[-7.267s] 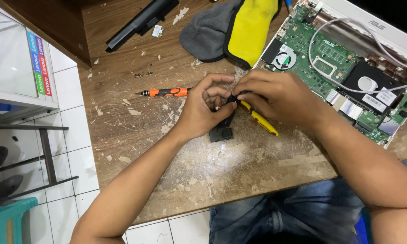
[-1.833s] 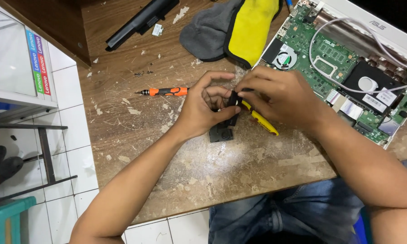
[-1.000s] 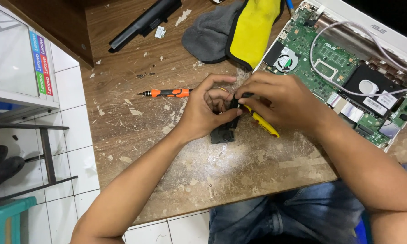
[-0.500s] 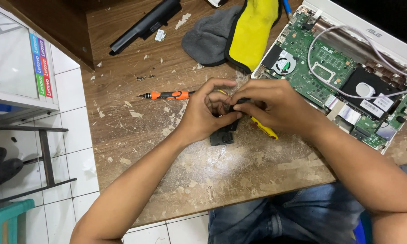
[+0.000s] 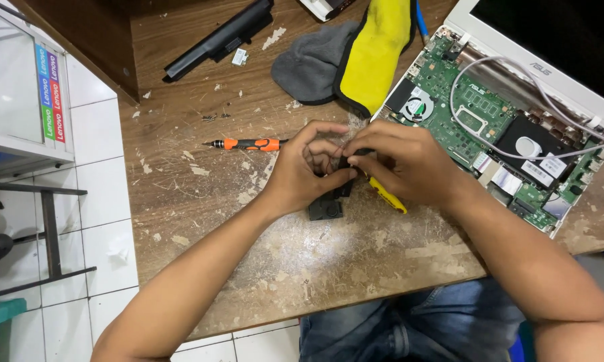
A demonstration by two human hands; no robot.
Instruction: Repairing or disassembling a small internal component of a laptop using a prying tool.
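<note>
Our left hand (image 5: 302, 175) and right hand (image 5: 399, 164) pinched together on a small black plastic part (image 5: 328, 206), on our scarred wooden bench (image 5: 355, 255), slim orange-handled screwdriver (image 5: 245, 144) just left of the part, bare green laptop board (image 5: 476, 124) to its right.

A single head-worn camera is looking steeply down, at close range, onto the worn wooden table (image 5: 181, 194).

Both hands meet at the middle of the table (image 5: 355, 261), left hand (image 5: 306, 175) left of right hand (image 5: 402, 164), over a small flat part (image 5: 326, 208). A screwdriver (image 5: 245, 144) lies left of them, an opened laptop (image 5: 496, 127) right, a cloth (image 5: 345, 60) and battery bar (image 5: 218, 40) behind.
</note>
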